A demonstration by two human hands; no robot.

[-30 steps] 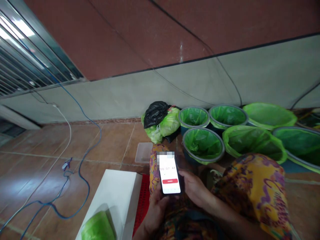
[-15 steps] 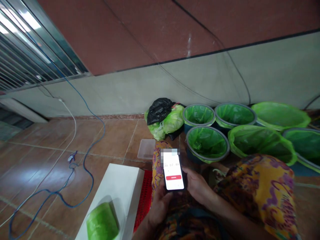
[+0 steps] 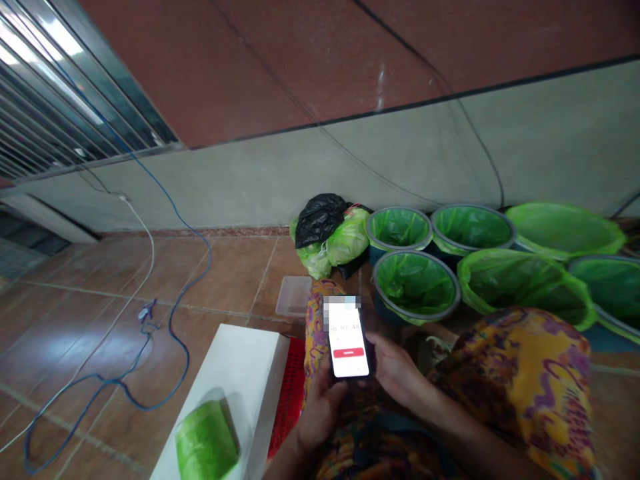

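A smartphone (image 3: pixel 349 343) with a bright white screen, a row of digits and a red button is held between my two hands above my lap. My left hand (image 3: pixel 323 403) is closed around its lower left edge. On the other side, my right hand (image 3: pixel 393 367) grips the phone's right edge with its thumb alongside. Part of the screen's top is blurred out. To the left, a roll of green plastic bags (image 3: pixel 206 443) rests on a white box or board (image 3: pixel 245 373), beside a red perforated crate (image 3: pixel 287 390).
Several bins (image 3: pixel 417 285) lined with green bags stand along the wall at right. Left of them lie stuffed green and black plastic bags (image 3: pixel 325 230). A clear plastic lid or tray (image 3: pixel 293 295) is on the tiled floor. A blue cable (image 3: pixel 187 353) and a white cable (image 3: pixel 145 267) loop across the tiles.
The view has shifted very slightly. Both hands keep the same hold on the phone, and nothing else has visibly moved.
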